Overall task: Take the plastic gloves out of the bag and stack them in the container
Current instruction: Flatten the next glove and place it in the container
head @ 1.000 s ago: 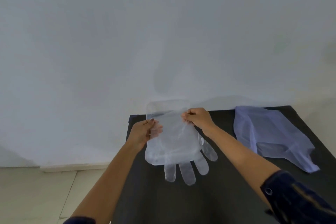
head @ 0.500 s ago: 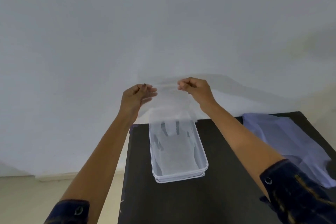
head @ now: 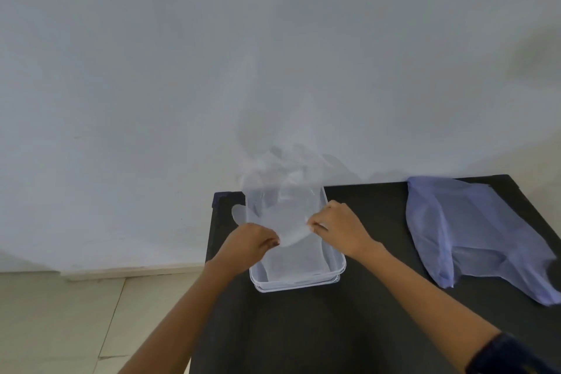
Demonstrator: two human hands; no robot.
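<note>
A clear plastic container (head: 335, 275) sits on the black table (head: 349, 328), with clear plastic gloves lying flat inside. Over it I hold one clear plastic glove (head: 282, 200) by its cuff, its fingers pointing away toward the wall and blurred. My left hand (head: 250, 241) pinches the cuff's left corner above the container's left wall. At the right wall, my right hand (head: 337, 226) pinches the other corner. The glove's thumb sticks out past the container's left side. A pale blue-violet plastic bag (head: 473, 237) lies flat at the right of the table.
The table's far edge meets a white wall (head: 273, 55). Left of the table the tiled floor (head: 60, 313) shows below a skirting board. Bare black tabletop lies between the container and the bag, and in front of the container.
Both hands have come down from in front of the wall to the container's rim, bringing the glove with them; its fingers now point away toward the wall.
</note>
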